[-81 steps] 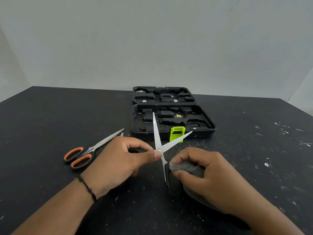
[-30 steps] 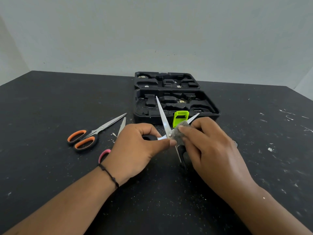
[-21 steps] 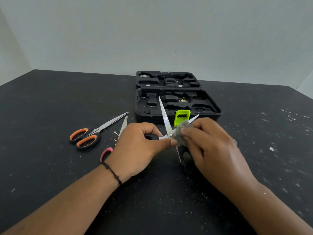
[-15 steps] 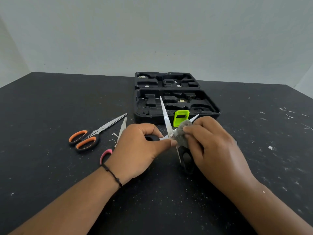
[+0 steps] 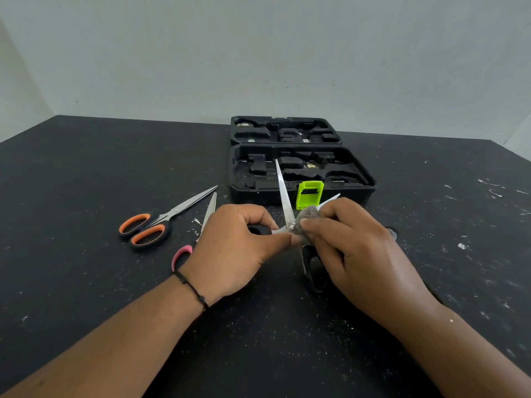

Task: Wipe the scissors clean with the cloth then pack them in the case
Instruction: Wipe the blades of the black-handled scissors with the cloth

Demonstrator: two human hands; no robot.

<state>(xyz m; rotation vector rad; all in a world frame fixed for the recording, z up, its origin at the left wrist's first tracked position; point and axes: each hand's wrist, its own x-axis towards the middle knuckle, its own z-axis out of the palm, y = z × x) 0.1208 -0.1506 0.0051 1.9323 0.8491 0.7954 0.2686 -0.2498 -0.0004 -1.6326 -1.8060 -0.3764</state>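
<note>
Black-handled scissors (image 5: 284,191) in left hand's (image 5: 232,248) grip, cloth (image 5: 309,214) pinched in right hand (image 5: 359,254), case (image 5: 301,168) scissor-free.

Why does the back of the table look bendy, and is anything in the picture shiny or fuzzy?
Head view: the wide lens bows the table edge; soft even light, faint shadows; the black-handled scissors blade gleams a little; the right hand with the cloth looks slightly soft, and so does the left hand; the case is sharp.
</note>
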